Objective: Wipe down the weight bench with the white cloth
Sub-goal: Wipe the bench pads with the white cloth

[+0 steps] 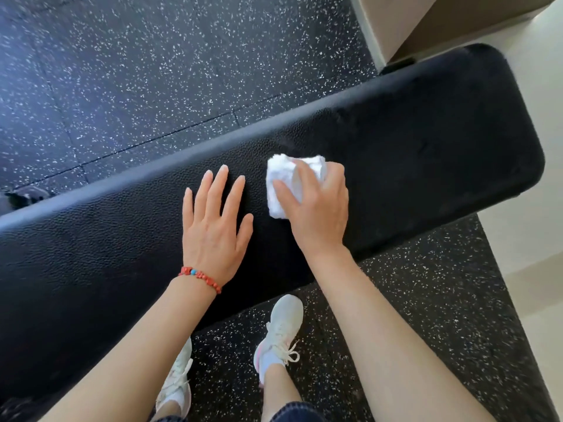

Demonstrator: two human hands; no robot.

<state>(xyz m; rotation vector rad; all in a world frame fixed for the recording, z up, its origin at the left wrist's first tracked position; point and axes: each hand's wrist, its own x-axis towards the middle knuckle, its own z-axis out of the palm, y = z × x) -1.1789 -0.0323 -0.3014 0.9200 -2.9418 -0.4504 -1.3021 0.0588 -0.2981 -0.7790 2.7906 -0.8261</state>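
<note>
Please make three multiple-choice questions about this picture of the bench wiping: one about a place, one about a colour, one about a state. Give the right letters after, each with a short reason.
1. Where is the white cloth?
A. on the floor
B. on the weight bench pad
C. on a shoe

2. What colour is the bracelet on the left wrist?
A. red with one blue bead
B. green
C. all white

3. How is the left hand?
A. holding the cloth
B. a closed fist
C. flat on the pad, fingers straight

Answers:
1 B, the right hand holds it against the pad.
2 A, red beads, one blue.
3 C, the fingers are spread and hold nothing.
</note>
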